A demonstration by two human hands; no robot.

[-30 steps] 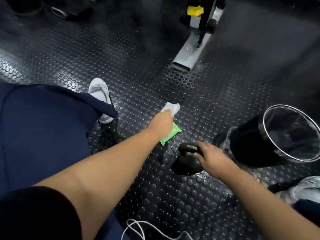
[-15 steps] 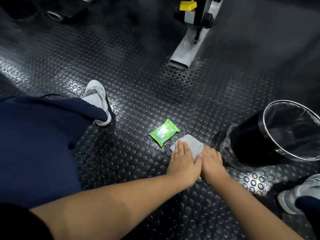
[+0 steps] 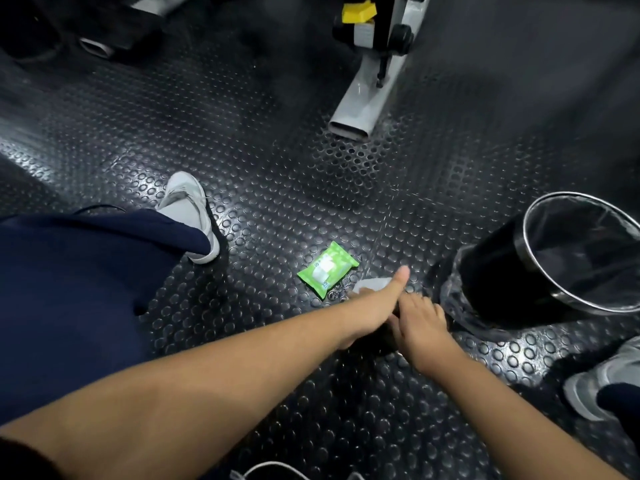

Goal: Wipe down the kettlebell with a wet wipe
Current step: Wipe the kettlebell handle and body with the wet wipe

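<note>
A black kettlebell [image 3: 375, 341] stands on the studded rubber floor, almost fully hidden under my two hands. My left hand [image 3: 372, 306] presses a white wet wipe [image 3: 369, 284] against its far side, thumb stretched forward. Only a corner of the wipe shows beyond the fingers. My right hand [image 3: 417, 322] is closed on the kettlebell's top, where the handle is, right beside the left hand.
A green pack of wet wipes [image 3: 327, 270] lies on the floor just left of the hands. A black bin [image 3: 519, 268] with a clear liner stands close on the right. A grey machine foot [image 3: 363, 102] is farther ahead. My shoes [image 3: 188, 209] flank the spot.
My left hand brought the wipe from above the green pack down onto the kettlebell, then slid it round to the far side. The right hand stayed on the kettlebell.
</note>
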